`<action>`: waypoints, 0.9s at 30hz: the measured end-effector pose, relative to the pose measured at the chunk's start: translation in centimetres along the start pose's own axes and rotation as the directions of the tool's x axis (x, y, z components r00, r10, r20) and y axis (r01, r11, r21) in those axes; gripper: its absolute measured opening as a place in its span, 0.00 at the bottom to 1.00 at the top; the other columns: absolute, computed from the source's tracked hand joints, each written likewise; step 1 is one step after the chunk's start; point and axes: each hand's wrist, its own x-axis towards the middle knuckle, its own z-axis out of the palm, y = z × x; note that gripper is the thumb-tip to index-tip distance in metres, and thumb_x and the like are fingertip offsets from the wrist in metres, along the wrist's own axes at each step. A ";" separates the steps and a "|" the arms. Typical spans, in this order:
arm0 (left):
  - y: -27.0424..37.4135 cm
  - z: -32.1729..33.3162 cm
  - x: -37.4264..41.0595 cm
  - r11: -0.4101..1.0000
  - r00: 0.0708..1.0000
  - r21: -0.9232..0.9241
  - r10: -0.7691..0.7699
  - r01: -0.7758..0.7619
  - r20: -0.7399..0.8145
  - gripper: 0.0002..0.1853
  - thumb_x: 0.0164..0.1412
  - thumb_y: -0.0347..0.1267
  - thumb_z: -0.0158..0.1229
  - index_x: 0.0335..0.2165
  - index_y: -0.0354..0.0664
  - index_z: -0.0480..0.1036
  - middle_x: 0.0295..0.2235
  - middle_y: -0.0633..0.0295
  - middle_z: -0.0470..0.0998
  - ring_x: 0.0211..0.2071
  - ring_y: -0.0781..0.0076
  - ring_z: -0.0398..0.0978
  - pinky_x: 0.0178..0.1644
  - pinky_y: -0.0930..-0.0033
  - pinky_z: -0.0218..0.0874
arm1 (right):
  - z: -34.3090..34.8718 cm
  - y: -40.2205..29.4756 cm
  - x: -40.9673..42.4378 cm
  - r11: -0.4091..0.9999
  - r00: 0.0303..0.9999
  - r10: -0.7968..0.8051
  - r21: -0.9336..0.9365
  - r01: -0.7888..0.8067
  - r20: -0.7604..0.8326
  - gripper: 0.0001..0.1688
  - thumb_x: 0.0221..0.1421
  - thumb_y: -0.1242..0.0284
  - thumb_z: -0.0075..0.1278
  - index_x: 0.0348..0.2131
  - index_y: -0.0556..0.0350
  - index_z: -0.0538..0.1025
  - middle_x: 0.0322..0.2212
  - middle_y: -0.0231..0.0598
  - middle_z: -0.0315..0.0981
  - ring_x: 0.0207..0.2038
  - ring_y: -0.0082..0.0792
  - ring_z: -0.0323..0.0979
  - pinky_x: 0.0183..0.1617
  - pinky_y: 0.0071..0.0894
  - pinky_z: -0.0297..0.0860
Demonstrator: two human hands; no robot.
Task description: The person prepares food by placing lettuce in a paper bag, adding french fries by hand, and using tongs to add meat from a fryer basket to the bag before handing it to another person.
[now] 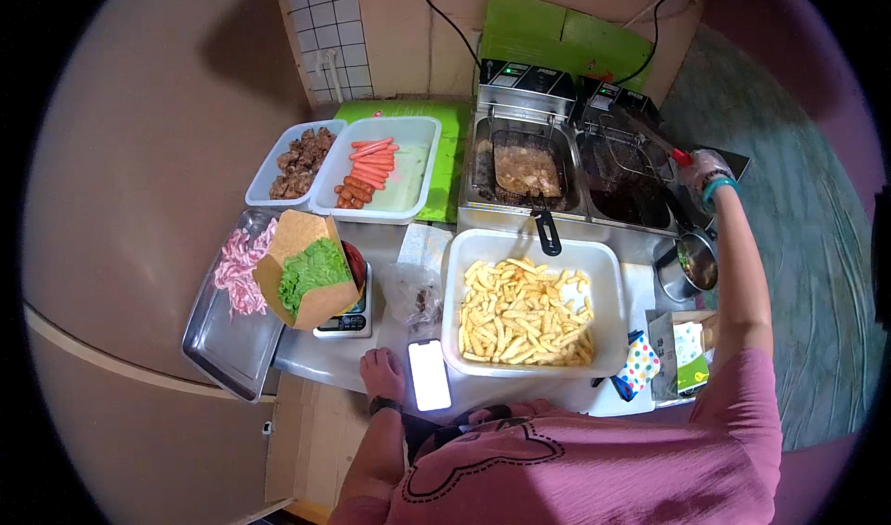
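Observation:
My right hand (704,168), in a clear plastic glove, grips the red handle of metal tongs (647,127) over the right basin of a double deep fryer (626,201). A wire fry basket (529,166) with a black handle sits in the left basin, with food in bubbling oil. My left hand (383,374) rests on the steel table's front edge, beside a phone (429,375) with a lit screen, and holds nothing visible. In front of the fryer stands a white plastic tub (611,316) of fries (522,316). A kraft paper box (278,246) with lettuce (313,271) is on a kitchen scale (362,330).
A steel tray (250,361) of raw sliced meat and tubs of sausages (372,163) and browned meat (306,163) stand at the left. A steel pot (672,274), a carton (665,358) and a dotted cloth (639,366) are at the right. Black cords (452,27) hang behind.

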 end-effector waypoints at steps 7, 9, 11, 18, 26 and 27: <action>0.6 -0.3 0.2 1.000 1.000 0.015 -0.007 0.007 -0.003 0.08 0.48 0.28 0.53 0.30 0.41 0.65 0.31 0.54 0.66 0.35 0.53 0.64 0.40 0.55 0.57 | 0.8 -6.4 -3.9 0.890 0.916 -0.396 -0.219 0.400 0.066 0.27 0.36 0.67 0.54 0.41 0.47 0.74 0.34 0.46 0.74 0.37 0.43 0.72 0.41 0.38 0.68; 0.4 -0.2 0.3 1.000 1.000 0.017 -0.022 0.021 0.011 0.08 0.48 0.29 0.53 0.30 0.41 0.66 0.32 0.55 0.66 0.36 0.54 0.64 0.40 0.55 0.57 | 2.2 -8.9 -3.6 0.856 0.908 -0.379 -0.305 0.418 0.180 0.25 0.34 0.67 0.55 0.39 0.49 0.75 0.34 0.45 0.74 0.38 0.43 0.72 0.41 0.38 0.69; -0.2 -0.3 -0.1 0.999 1.000 0.029 -0.018 0.019 -0.017 0.08 0.48 0.29 0.54 0.30 0.42 0.66 0.32 0.55 0.66 0.36 0.54 0.64 0.40 0.55 0.57 | 2.6 -12.4 -4.9 0.821 0.897 -0.406 -0.360 0.443 0.177 0.22 0.34 0.69 0.54 0.36 0.52 0.76 0.35 0.46 0.74 0.39 0.44 0.72 0.42 0.37 0.69; 0.3 0.1 0.1 0.998 0.999 0.049 -0.042 0.042 -0.009 0.09 0.48 0.30 0.54 0.31 0.42 0.66 0.32 0.54 0.66 0.36 0.53 0.64 0.40 0.54 0.57 | 5.5 -17.4 -2.9 0.897 0.936 -0.351 -0.281 0.342 0.016 0.16 0.42 0.72 0.48 0.35 0.55 0.77 0.39 0.47 0.72 0.43 0.43 0.71 0.43 0.37 0.69; -0.2 0.2 0.1 0.998 0.999 0.048 -0.033 0.035 -0.027 0.08 0.48 0.29 0.53 0.30 0.41 0.65 0.31 0.54 0.66 0.34 0.53 0.64 0.38 0.54 0.57 | 8.7 -18.8 -1.3 0.927 0.955 -0.286 -0.231 0.297 0.081 0.17 0.44 0.70 0.49 0.37 0.56 0.77 0.40 0.45 0.72 0.43 0.44 0.72 0.43 0.40 0.70; -0.1 0.3 0.1 0.999 0.999 0.044 -0.023 0.024 -0.030 0.08 0.48 0.29 0.53 0.30 0.41 0.65 0.31 0.54 0.66 0.34 0.53 0.64 0.38 0.54 0.57 | 9.4 -18.0 -0.8 0.938 0.960 -0.275 -0.205 0.279 0.049 0.17 0.43 0.71 0.49 0.37 0.56 0.77 0.40 0.44 0.72 0.43 0.44 0.71 0.43 0.41 0.70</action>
